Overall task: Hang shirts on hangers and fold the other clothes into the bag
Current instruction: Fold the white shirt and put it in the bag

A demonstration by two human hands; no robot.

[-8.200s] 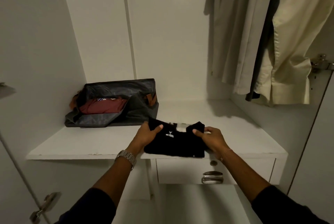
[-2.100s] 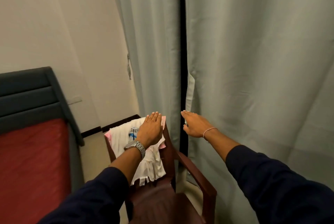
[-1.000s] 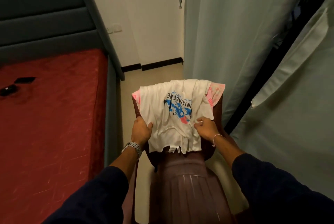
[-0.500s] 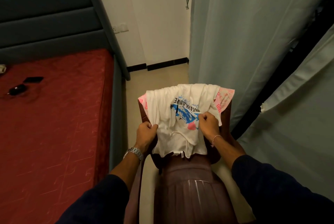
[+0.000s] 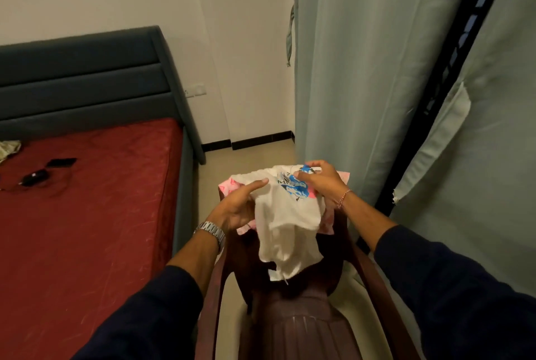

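Head view: the white printed shirt hides most of the pink garment and the chair back; left hand and right hand grip it, fingers curled; half a second ago it lay draped, now lifted above the chair.

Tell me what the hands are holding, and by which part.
The white printed T-shirt: the right hand pinches it at the blue print, the left hand holds its left edge, thumb on top.
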